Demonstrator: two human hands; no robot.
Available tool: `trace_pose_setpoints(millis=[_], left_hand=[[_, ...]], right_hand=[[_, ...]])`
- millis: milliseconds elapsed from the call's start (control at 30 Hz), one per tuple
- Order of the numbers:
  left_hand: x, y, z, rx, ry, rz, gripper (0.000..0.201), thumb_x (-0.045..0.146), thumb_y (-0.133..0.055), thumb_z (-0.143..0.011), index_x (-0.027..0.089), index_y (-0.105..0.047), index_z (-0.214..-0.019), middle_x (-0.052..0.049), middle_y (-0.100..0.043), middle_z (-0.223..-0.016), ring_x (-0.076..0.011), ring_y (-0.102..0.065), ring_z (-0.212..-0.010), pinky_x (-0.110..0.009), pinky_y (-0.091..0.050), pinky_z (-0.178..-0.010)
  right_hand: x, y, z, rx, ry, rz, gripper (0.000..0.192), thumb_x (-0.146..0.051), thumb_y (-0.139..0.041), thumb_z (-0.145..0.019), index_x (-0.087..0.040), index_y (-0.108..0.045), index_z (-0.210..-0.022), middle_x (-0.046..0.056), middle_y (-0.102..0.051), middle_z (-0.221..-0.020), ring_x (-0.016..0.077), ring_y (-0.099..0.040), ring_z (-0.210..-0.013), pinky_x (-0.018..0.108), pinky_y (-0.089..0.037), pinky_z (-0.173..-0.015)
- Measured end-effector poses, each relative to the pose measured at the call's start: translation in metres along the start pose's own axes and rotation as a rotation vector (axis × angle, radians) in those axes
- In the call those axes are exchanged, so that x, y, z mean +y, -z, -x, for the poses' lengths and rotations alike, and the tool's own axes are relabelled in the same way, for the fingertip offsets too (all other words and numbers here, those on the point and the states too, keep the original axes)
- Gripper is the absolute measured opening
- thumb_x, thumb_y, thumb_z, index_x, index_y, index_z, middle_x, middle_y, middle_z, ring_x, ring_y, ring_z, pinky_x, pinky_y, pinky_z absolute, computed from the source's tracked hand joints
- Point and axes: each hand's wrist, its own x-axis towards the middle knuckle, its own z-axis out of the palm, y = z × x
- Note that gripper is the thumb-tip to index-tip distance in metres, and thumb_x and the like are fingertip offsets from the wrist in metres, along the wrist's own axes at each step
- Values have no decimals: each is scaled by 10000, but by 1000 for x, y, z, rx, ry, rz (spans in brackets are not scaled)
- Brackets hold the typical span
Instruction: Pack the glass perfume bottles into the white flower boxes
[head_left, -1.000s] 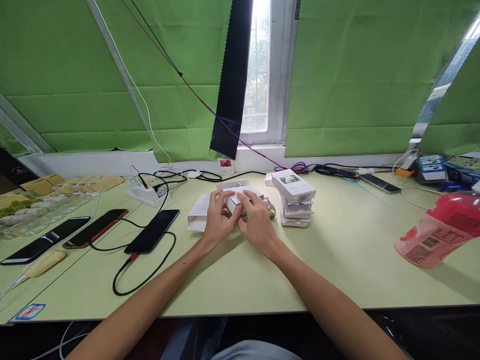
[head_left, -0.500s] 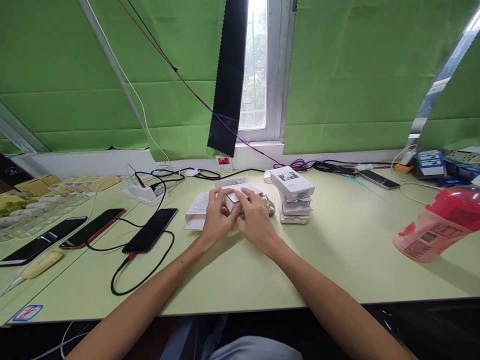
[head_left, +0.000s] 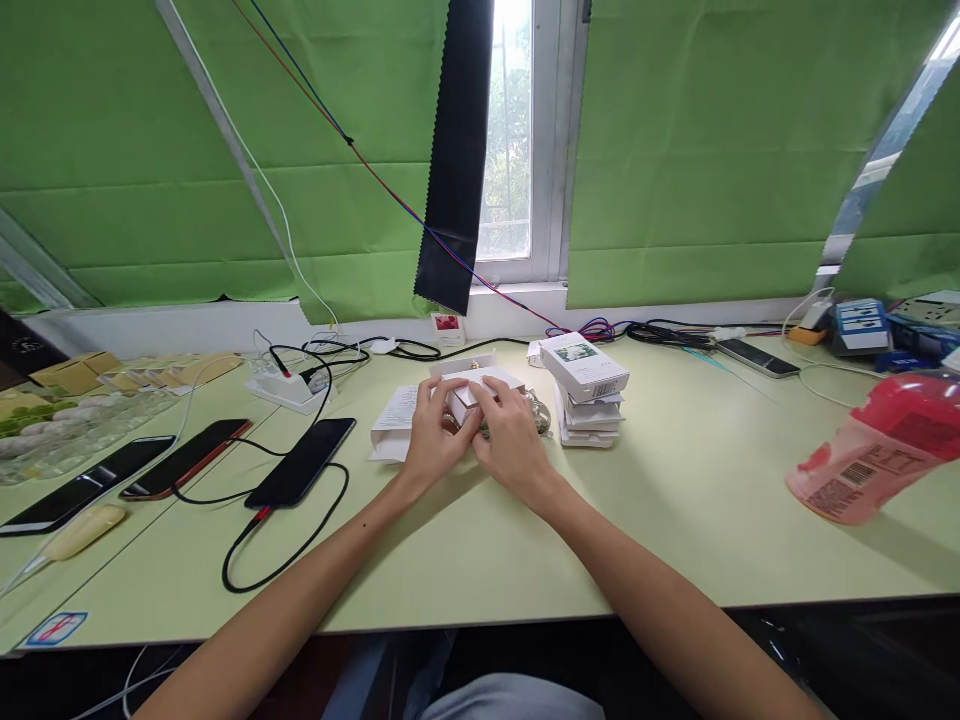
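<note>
Both hands meet over a small white box (head_left: pixel 463 398) near the middle of the table. My left hand (head_left: pixel 435 432) has its fingers closed on the box's left side. My right hand (head_left: pixel 514 432) grips it from the right, thumbs close together at the front. Left of the hands lies an opened white carton (head_left: pixel 393 425) with printed text. Partly hidden behind my right hand is something shiny in clear wrap (head_left: pixel 540 412), whose kind I cannot make out. To the right stands a stack of white boxes (head_left: pixel 589 410), its top box (head_left: pixel 585 365) bearing a green picture and a barcode.
On the left lie several phones, one black phone (head_left: pixel 301 462) with a cable looped around it, and a white power strip (head_left: pixel 285 390). A pink-red bottle (head_left: pixel 874 450) stands at the right. Black cables (head_left: pixel 667 335) and another phone (head_left: pixel 757 358) lie along the back.
</note>
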Motion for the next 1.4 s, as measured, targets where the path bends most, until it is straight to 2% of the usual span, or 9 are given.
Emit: trace_pose_setpoints(millis=[533,900,1033,1233,1400], left_hand=[[0,-1,2,76,-4,-2,338,413,-735,-868,250,-691,-1160,-77,-536,-1267,-75,-648,-697,-240,-596,-584],[3,0,3,250,-112,-25,340,385,-779,-844,230,-710,-1138,-68,-554,-1238,-104,-668,-833,-233,-639,-654],[3,0,4,296,-137,-11,348,387,-779,-846,226,-710,-1148,-77,-538,-1253,-139,-685,-939,-258,-662,-698],[1,1,4,348,-141,-4,378,444,-771,-855,229,-704,-1160,-94,-529,-1273,-249,-632,-1237,-287,-680,-748],[-3,2,1,379,-112,48,408,478,-778,-851,223,-702,-1160,-99,-522,-1280,-265,-633,-1250,-302,-684,-765]], right_hand=[[5,-5,-1,44,10,-45,578,-57,-564,-846,-191,-606,-1408,137,-599,-1452,301,-580,-1301,475,-453,-1128],[9,-11,-3,201,80,-83,505,-88,-537,-915,-164,-601,-1410,134,-616,-1465,299,-570,-1340,472,-435,-1161],[10,-10,-4,255,64,-57,495,-103,-546,-925,-168,-604,-1412,145,-608,-1469,312,-566,-1322,484,-450,-1136],[14,-5,-6,358,21,-32,469,-127,-573,-928,-199,-619,-1389,155,-581,-1475,328,-527,-1322,521,-473,-1112],[16,-5,-8,400,-11,-117,439,-147,-527,-967,-189,-585,-1400,167,-589,-1449,305,-529,-1339,502,-483,-1118]])
